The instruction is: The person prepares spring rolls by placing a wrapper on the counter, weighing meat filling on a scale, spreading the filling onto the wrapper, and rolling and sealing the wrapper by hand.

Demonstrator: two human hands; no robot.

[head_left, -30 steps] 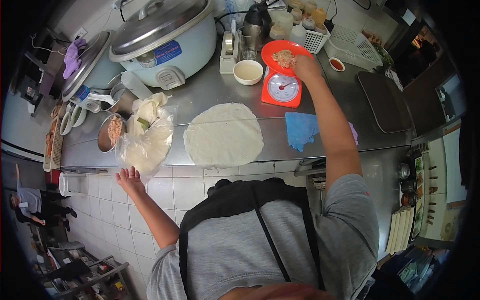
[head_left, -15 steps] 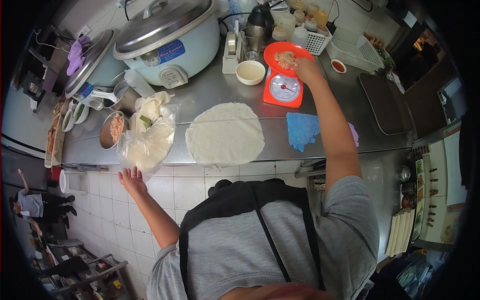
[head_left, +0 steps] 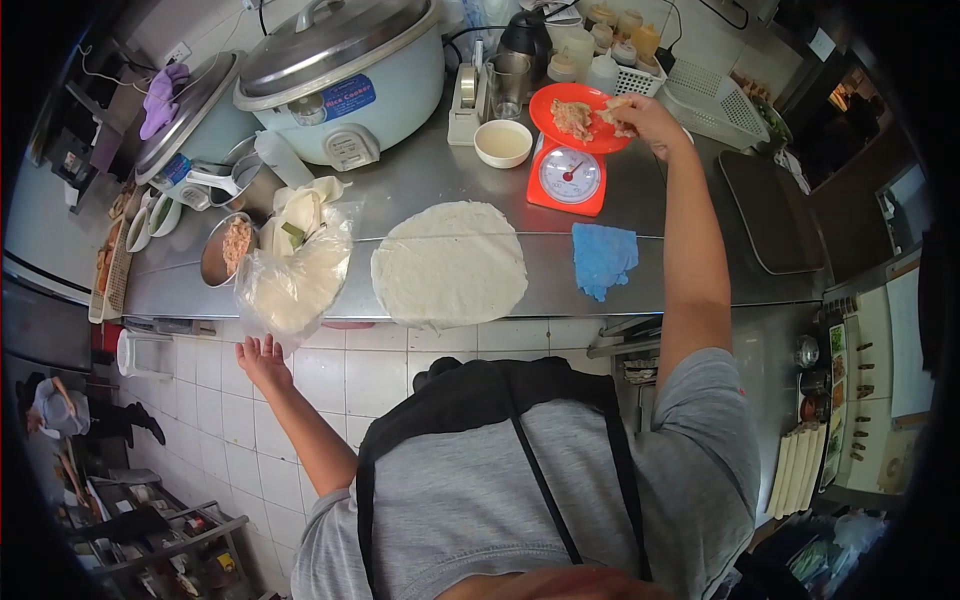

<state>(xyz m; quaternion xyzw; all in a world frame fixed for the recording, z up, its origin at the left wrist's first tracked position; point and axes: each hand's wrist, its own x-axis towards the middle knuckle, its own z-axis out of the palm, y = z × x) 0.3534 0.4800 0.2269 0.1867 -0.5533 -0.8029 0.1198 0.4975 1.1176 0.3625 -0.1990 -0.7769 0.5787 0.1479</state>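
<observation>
My right hand (head_left: 655, 127) is at the right rim of the orange-red plate (head_left: 543, 105), fingers pinched on a small clump of pale pinkish minced meat (head_left: 612, 112). A larger mound of the same meat (head_left: 573, 120) lies on the plate, which rests on an orange kitchen scale (head_left: 567, 178) with a round dial. My left hand (head_left: 265, 364) hangs just off the counter's front edge, palm up and fingers apart, below a clear plastic bag (head_left: 290, 290) with pale dough in it. A flat sheet of rolled dough (head_left: 450, 265) lies on the counter.
A metal bowl of pinkish filling (head_left: 215, 262) stands left of the bag. Behind are a large rice cooker (head_left: 345, 120), a white bowl (head_left: 502, 145) and a tape dispenser (head_left: 467, 105). A blue cloth (head_left: 604, 260) and a dark tray (head_left: 768, 210) are to the right. Another person (head_left: 75, 405) is at far left.
My right hand has drawn back rightward from the mound, with a pinch of meat in its fingers. The scale's needle has swung upward. My left hand has barely moved.
</observation>
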